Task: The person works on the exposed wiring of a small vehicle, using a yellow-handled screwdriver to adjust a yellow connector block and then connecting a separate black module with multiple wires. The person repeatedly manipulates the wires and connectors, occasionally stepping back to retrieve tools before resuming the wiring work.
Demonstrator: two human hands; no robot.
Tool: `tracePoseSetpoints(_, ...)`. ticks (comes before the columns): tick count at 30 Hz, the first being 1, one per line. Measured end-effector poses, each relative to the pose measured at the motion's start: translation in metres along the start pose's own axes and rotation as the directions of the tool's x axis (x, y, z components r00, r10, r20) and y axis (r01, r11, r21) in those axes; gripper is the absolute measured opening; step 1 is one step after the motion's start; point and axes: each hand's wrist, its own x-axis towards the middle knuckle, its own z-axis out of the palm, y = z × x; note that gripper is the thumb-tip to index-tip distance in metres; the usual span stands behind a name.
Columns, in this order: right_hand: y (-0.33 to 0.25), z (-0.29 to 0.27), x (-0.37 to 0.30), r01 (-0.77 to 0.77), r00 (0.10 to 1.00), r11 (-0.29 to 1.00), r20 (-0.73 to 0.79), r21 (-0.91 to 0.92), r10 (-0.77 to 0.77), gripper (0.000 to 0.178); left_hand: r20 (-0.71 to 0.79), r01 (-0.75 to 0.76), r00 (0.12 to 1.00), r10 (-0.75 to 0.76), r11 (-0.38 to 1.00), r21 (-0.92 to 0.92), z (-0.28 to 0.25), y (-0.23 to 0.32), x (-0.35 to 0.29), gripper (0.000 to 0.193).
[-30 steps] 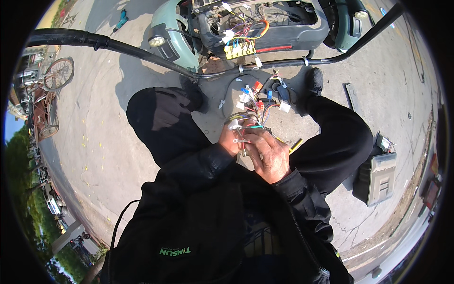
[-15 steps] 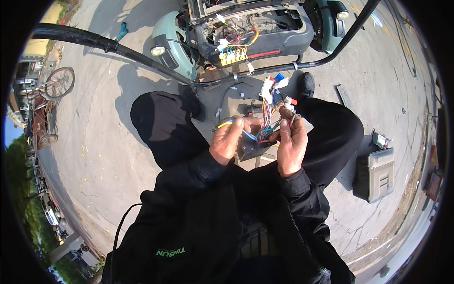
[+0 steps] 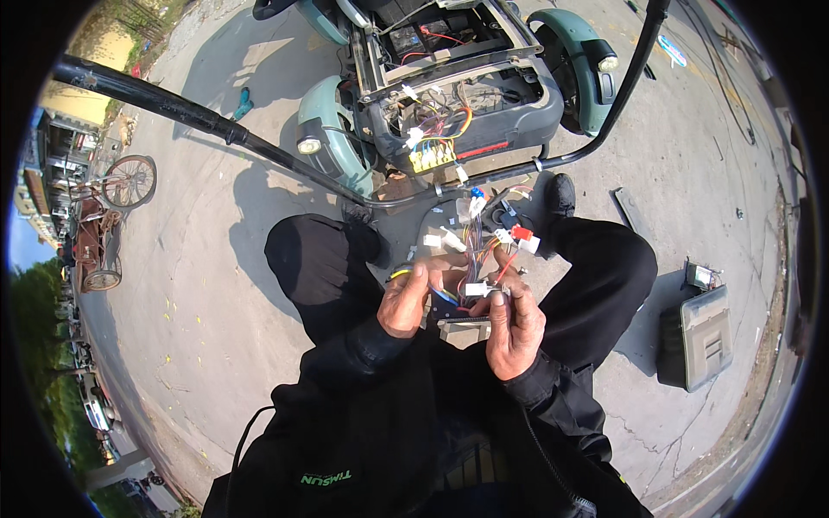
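Between my knees, a bundle of coloured wires (image 3: 472, 246) rises from a dark box (image 3: 458, 314), which is mostly covered by my hands. My left hand (image 3: 402, 306) is closed, thumb against fingers, on a yellow and a blue wire. My right hand (image 3: 516, 337) pinches thin wires with a white plug connector (image 3: 477, 289) at its fingertips. Beyond the fingers, more plugs hang on the bundle: a red connector (image 3: 522, 233), a blue connector (image 3: 477, 193) and several white ones. Which wire runs to which plug is hard to make out.
Ahead stands a green vehicle (image 3: 332, 129) with an exposed wiring bay and a yellow connector block (image 3: 432, 156). A black bar (image 3: 285, 164) crosses in front of it. To the right, a grey-lidded case (image 3: 704, 332) sits on the pavement; at far left is a rusty tricycle (image 3: 99, 233).
My right hand has moved lower and slightly left, and a white plug now shows at its fingertips. The wire bundle has spread and shifted. My left hand still pinches its wires.
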Motion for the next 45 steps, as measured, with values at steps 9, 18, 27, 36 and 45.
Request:
tracePoseSetpoints(9, -0.012, -0.001, -0.006, 0.311, 0.948, 0.916, 0.148, -0.251, -0.282, 0.047, 0.073, 0.104, 0.994, -0.086, 0.949, -0.297, -0.005, -0.003, 0.001, 0.043)
tracePoseSetpoints(18, -0.007, 0.0, -0.006, 0.445, 0.893, 0.851, 0.216, -0.279, -0.396, 0.048, 0.148, 0.179, 0.982, -0.122, 0.855, -0.487, -0.014, -0.009, 0.0, 0.04)
tracePoseSetpoints(27, -0.006, -0.003, -0.008, 0.051, 0.994, 0.998, -0.101, 0.037, -0.047, 0.02, -0.043, 0.101, 0.993, -0.108, 0.985, -0.138, 0.006, -0.003, -0.002, 0.041)
tracePoseSetpoints(36, -0.004, -0.003, -0.002, 0.28, 0.919, 0.923, 0.352, -0.264, -0.178, 0.014, -0.191, 0.281, 0.94, -0.282, 0.959, -0.038, 0.02, -0.005, 0.009, 0.047)
tracePoseSetpoints(45, 0.016, -0.016, 0.019, -0.453, 0.888, 0.891, 0.107, 0.037, 0.447, 0.027, -0.071, 0.198, 0.979, -0.191, 0.974, 0.108, 0.021, 0.002, 0.012, 0.049)
